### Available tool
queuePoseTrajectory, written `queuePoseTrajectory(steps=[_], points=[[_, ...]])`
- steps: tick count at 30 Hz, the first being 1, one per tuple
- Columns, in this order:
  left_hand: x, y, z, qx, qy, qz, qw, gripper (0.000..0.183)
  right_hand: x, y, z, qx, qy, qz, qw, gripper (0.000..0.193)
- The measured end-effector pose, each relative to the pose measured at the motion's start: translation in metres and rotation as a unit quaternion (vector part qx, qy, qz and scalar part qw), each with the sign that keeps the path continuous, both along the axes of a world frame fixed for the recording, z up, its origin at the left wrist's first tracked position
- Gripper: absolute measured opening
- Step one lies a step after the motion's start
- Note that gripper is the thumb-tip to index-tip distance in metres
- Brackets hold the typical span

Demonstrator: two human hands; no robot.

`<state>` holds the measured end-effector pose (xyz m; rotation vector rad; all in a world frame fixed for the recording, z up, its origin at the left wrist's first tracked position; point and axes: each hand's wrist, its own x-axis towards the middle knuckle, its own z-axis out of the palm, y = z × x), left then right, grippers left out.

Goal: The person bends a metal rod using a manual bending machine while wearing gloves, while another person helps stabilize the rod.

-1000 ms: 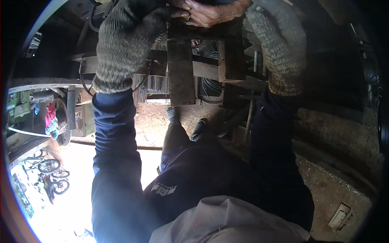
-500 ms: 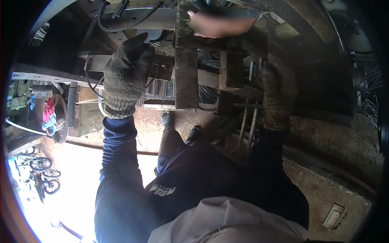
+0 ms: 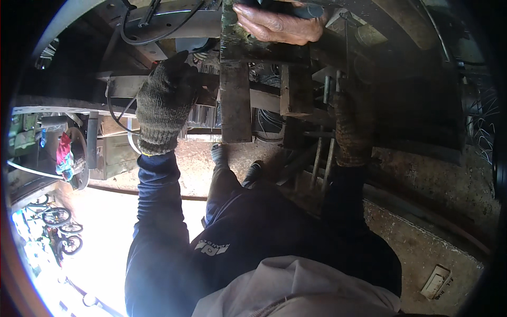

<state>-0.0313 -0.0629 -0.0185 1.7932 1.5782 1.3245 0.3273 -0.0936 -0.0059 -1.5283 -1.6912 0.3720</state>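
My left hand (image 3: 165, 105), in a grey knitted glove, is closed at a dark metal bar (image 3: 127, 84) that runs behind it; the fingertips are hidden. In shadow on the right, my right hand (image 3: 353, 129), gloved too, is curled beside an upright metal rod (image 3: 326, 98). What its fingers hold, if anything, cannot be made out. Between my hands stands a worn wooden plank (image 3: 235, 103), with a shorter wood block (image 3: 297, 90) to its right. Beyond them, another person's bare hand (image 3: 280, 25) grips a dark rounded handle (image 3: 309, 11) above the wood.
A thin black cable (image 3: 158, 41) loops at the upper left. Behind the plank lie stacked thin strips (image 3: 203, 115) and coiled wire (image 3: 270, 119). A big dark panel (image 3: 417, 100) fills the right side. Bicycles (image 3: 55, 216) stand in bright light at the lower left.
The other person's hand has come slightly nearer and is sharper. My right hand has shifted a little left. My left hand stays at the bar, and the plank appears slightly further left.
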Motion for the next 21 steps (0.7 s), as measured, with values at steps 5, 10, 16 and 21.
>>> queuePoseTrajectory(steps=[5,10,16,21], points=[[-0.004,-0.002,0.002,-0.027,0.008,-0.003,1.000,0.035,0.005,0.010,-0.014,-0.045,0.082,0.003,0.996,0.028],[0.004,0.000,0.005,-0.034,-0.038,-0.027,0.998,0.028,0.004,0.007,-0.008,-0.033,0.086,0.027,0.995,0.027],[-0.007,0.006,-0.009,0.017,0.043,0.012,0.999,0.028,0.008,0.013,-0.018,-0.015,0.092,0.033,0.995,0.028],[0.001,0.006,0.007,0.076,-0.018,0.031,0.996,0.029,0.001,0.012,-0.008,0.014,0.048,0.017,0.999,0.030]])
